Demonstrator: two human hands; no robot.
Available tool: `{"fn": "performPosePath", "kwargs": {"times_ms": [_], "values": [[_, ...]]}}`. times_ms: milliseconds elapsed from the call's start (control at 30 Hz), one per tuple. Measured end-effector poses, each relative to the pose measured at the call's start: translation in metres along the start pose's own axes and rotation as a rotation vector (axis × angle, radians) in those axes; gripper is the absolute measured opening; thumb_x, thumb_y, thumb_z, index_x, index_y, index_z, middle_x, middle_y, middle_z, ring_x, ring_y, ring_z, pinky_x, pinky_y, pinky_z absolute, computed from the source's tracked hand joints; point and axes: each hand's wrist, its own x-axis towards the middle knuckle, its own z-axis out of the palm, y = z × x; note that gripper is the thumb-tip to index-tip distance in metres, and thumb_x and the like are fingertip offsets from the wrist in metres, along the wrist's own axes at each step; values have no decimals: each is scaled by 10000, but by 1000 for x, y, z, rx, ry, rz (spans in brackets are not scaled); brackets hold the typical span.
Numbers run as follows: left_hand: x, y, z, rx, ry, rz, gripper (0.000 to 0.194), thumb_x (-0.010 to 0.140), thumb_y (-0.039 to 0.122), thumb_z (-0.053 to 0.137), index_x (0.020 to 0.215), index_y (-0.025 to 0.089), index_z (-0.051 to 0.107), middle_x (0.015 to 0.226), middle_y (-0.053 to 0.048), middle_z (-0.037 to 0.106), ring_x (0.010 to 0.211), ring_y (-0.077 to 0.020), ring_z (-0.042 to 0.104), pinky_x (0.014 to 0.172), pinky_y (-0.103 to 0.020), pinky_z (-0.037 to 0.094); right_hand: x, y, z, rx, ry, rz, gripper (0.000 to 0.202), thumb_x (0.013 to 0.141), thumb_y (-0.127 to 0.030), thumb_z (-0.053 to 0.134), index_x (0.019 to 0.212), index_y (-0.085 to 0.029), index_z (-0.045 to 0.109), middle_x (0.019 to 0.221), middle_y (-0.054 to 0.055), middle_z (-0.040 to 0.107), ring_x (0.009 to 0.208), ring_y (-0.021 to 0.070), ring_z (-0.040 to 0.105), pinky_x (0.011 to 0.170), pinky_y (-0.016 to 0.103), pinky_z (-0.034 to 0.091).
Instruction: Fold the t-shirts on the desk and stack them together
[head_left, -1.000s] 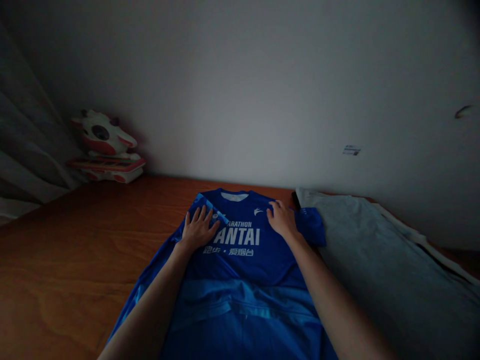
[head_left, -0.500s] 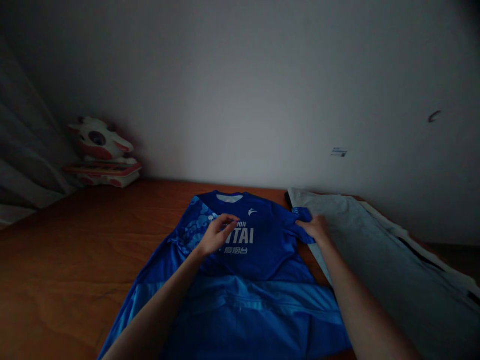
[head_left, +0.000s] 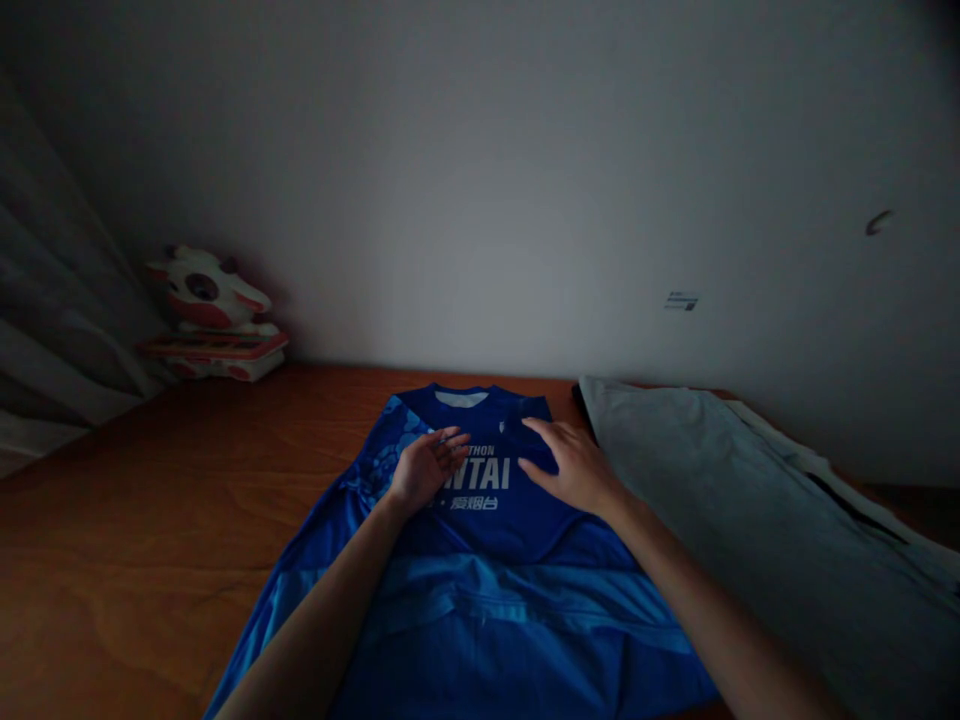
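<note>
A blue shirt [head_left: 495, 530] with white lettering lies face up on the brown wooden surface [head_left: 150, 500], its collar toward the wall. Over the left part of its chest is my left hand [head_left: 429, 468], palm partly turned up, fingers apart and holding nothing. My right hand [head_left: 570, 465] hovers at the shirt's right shoulder with thumb and fingers spread and no cloth between them. The right sleeve no longer sticks out to the side; my right hand and forearm hide part of that edge.
Grey cloth [head_left: 697, 500] lies to the right, with pale and dark pieces along its far edge. A cow-shaped toy with a keyboard [head_left: 217, 330] stands at the back left, beside a curtain [head_left: 60, 300]. The wall [head_left: 480, 200] rises behind.
My right hand has let go of the right sleeve and moved left over the shirt. That sleeve has been folded inward. My left hand has turned its palm upward, its fingers spread.
</note>
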Motion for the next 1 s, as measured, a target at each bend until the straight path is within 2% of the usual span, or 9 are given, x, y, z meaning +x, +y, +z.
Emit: {"fn": "performPosePath", "kwargs": {"times_ms": [67, 233, 333, 500, 633, 700, 833, 900, 1000], "values": [[-2, 1, 1, 1, -18, 1, 419, 911, 389, 443, 1178, 152, 663, 1329, -168, 689, 1225, -295, 663, 1051, -505, 527, -16, -7, -4, -2, 10, -156, 542, 926, -469, 607, 1423, -263, 540, 1394, 89, 631, 1285, 283, 571, 1117, 455, 431], [-3, 1, 4, -32, -40, -21, 402, 900, 369, 474, 1177, 159, 676, 1319, -167, 694, 1249, -310, 648, 1067, -533, 513, -46, 20, -5, -38, 31, -12, 512, 891, -483, 637, 1325, -212, 610, 1229, 124, 670, 1169, 300, 614, 1035, 464, 499], [-2, 1, 3, -178, -56, -67, 346, 911, 323, 495, 1143, 160, 692, 1280, -149, 717, 1190, -287, 682, 1098, -506, 488, -56, 34, 4, -9, 21, 11, 499, 879, -385, 626, 1343, -207, 587, 1253, 123, 645, 1178, 288, 605, 1039, 455, 498], [0, 0, 1, -314, -39, -122, 268, 910, 266, 535, 1067, 143, 713, 1200, -143, 743, 1123, -275, 706, 1066, -470, 508, -63, 42, 24, 22, 41, 86, 495, 843, -199, 574, 1337, -173, 567, 1265, 132, 635, 1181, 273, 609, 1043, 432, 495], [-1, -1, 2, -270, -17, -97, 232, 886, 273, 571, 1023, 148, 710, 1188, -147, 738, 1130, -279, 700, 1041, -470, 527, -63, 46, 30, 4, 49, 187, 313, 896, -170, 543, 1194, -169, 640, 1137, 115, 687, 1090, 260, 655, 971, 390, 520], [-1, 0, 5, -68, 7, -23, 237, 892, 307, 562, 1013, 156, 698, 1185, -150, 736, 1101, -273, 709, 1006, -458, 549, -62, 47, 27, -20, 47, 225, 235, 910, -158, 539, 1099, -202, 671, 1086, 88, 699, 1034, 247, 672, 919, 366, 527], [12, 3, 19, 735, 94, 141, 258, 912, 381, 552, 943, 166, 692, 975, -114, 765, 908, -264, 731, 858, -408, 589, -61, 47, 19, -78, 78, 243, 204, 899, -122, 548, 998, -247, 676, 1024, 51, 699, 970, 224, 676, 839, 321, 511], [22, 1, 33, 944, 113, 183, 203, 886, 359, 607, 929, 183, 700, 936, -82, 757, 914, -257, 712, 894, -394, 565, -61, 46, 18, -100, 90, 249, 189, 885, -116, 565, 967, -251, 667, 1007, 46, 699, 948, 220, 675, 808, 308, 498], [37, -7, 58, 1132, 131, 257, 192, 890, 287, 622, 1046, 214, 708, 1153, -79, 729, 1119, -260, 649, 1068, -406, 459, -63, 47, 22, -93, 99, 265, 119, 886, -145, 589, 931, -242, 643, 976, 44, 707, 907, 217, 680, 775, 303, 483]]}}
